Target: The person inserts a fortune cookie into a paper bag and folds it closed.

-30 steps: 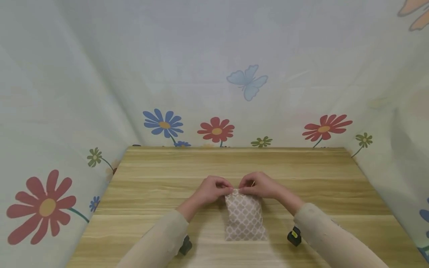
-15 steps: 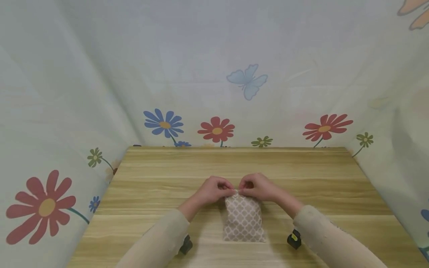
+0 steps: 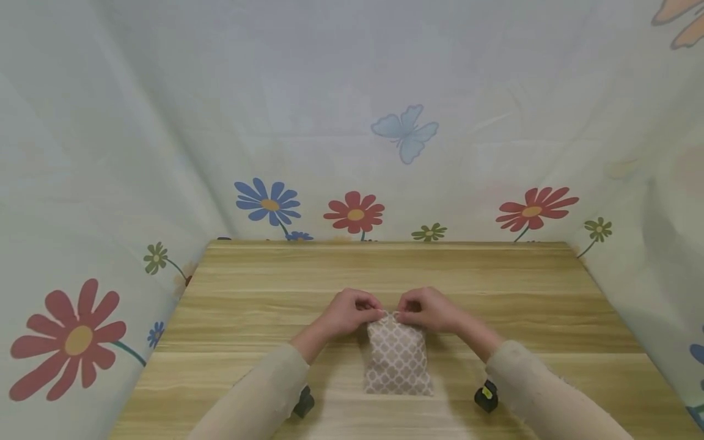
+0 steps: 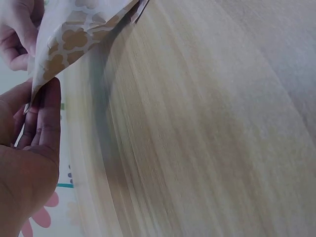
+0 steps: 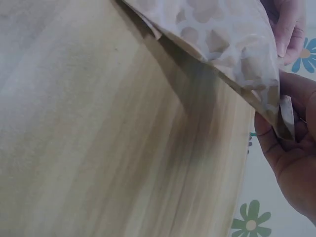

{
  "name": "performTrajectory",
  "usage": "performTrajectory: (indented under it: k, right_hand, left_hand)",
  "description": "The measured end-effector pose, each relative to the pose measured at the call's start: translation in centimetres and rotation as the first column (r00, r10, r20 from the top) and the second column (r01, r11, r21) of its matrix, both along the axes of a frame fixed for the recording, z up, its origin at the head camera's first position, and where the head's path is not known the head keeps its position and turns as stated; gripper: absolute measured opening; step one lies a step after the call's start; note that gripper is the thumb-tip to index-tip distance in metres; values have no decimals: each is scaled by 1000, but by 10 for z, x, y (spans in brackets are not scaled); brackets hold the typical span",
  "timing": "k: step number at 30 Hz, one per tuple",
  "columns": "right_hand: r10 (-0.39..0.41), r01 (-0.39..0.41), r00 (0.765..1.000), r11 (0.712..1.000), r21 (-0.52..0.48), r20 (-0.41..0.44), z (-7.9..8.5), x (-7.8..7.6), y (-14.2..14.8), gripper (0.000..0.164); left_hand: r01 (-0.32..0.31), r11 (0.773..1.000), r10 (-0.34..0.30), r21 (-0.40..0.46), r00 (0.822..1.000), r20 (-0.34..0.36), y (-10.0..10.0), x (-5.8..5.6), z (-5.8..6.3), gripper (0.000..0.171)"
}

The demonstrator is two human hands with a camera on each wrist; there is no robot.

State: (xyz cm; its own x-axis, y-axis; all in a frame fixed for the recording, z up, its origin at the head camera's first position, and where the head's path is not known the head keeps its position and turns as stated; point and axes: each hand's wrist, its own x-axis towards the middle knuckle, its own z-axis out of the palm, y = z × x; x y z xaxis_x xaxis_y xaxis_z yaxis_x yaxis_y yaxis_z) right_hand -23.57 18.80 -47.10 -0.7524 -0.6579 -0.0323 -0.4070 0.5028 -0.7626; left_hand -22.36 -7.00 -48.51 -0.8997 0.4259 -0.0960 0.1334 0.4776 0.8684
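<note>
A small paper bag [image 3: 399,360] with a beige and white lattice print stands out toward me from the middle of the table, its mouth end at the far side. My left hand [image 3: 351,311] pinches the left corner of that end between thumb and fingers. At the right corner, my right hand [image 3: 431,310] pinches the paper the same way. In the left wrist view the bag [image 4: 74,42] slopes down to a folded tip in the left hand [image 4: 37,140]. The right wrist view has the right hand [image 5: 296,143] gripping a creased corner of the bag [image 5: 222,44].
The wood-grain table [image 3: 264,275] is backed by a pale cloth [image 3: 308,91] printed with flowers and a butterfly. Similar cloth hangs on both sides. A dark device [image 3: 486,396] shows beside the right sleeve, another dark one [image 3: 304,402] beside the left sleeve.
My right hand has shifted slightly right along the bag's top edge, widening the gap between the hands. The bag's near end has swung a little to the left. My left hand stays nearly still.
</note>
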Motion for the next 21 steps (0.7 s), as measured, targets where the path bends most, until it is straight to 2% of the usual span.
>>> performTrajectory:
  k: [4, 9, 21]
  right_hand:
    - [-25, 24, 1000, 999, -31, -13, -2, 2, 3, 6]
    - [-56, 58, 998, 996, -65, 30, -3, 3, 12, 6]
    - [-48, 49, 999, 994, -94, 10, -5, 5, 14, 5]
  left_hand:
    - [3, 1000, -3, -1, 1000, -11, -2, 0, 1, 7]
    - [-1, 1000, 1, -1, 1000, -12, -3, -1, 1, 8]
    - [28, 999, -29, -23, 998, -56, -5, -5, -5, 6]
